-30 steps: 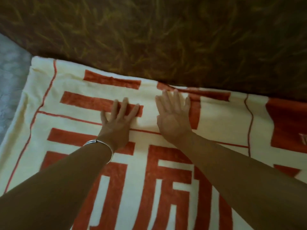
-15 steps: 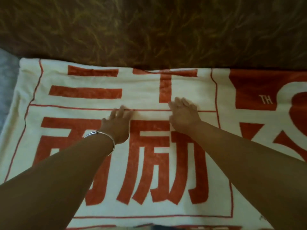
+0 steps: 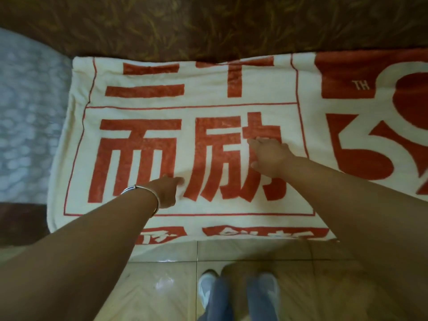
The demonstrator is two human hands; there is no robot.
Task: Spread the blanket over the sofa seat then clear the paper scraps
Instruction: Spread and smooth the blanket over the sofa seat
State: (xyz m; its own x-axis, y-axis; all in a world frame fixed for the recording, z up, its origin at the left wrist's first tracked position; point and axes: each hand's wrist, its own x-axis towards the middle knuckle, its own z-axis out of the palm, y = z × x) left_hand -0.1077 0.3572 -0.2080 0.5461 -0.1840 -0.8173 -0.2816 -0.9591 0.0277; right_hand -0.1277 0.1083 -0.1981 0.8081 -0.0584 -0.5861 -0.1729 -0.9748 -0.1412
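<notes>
On the sofa [image 3: 208, 24], the cream-and-red blanket [image 3: 208, 103] lies flat under straight, pressing fingers [image 3: 258, 142].

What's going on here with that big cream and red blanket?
A person stands at a brown sofa and leans over a cream blanket with large red characters that lies spread over the seat, its front edge hanging toward the tiled floor. The left hand, with a silver bracelet at the wrist, and the right hand both rest flat on the blanket, as if smoothing it. No paper scraps show in this view.
</notes>
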